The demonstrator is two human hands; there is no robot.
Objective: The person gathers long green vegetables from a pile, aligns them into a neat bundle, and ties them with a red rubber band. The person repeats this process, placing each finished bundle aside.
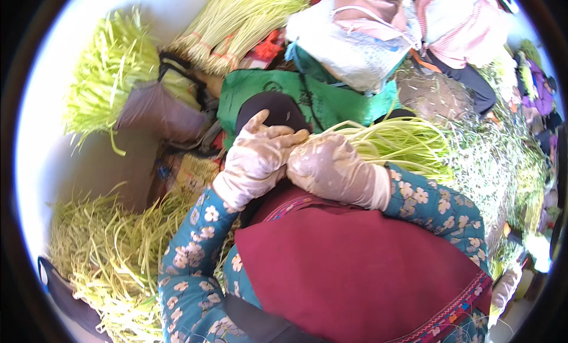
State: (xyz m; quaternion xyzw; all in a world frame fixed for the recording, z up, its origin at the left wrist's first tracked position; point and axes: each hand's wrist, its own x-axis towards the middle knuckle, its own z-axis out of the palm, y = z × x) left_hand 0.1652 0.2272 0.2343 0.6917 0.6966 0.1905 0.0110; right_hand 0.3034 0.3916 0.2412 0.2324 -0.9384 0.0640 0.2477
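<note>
Both my hands wear pale, stained gloves and meet in front of my body. My right hand is closed around a bunch of long pale green-yellow stalks, which fan out to the right over my sleeve. My left hand touches the gathered ends of the bunch with its fingertips, its thumb raised; whether it pinches a stalk is unclear. Below the hands hangs a dark red cloth over my floral clothing. A dark-covered knee shows behind the left hand.
Loose stalks are heaped at the left. Tied bundles lie at the top, beside a bag of leafy stalks. A green sack and a white sack lie ahead. Another person sits at the upper right, near scattered cuttings.
</note>
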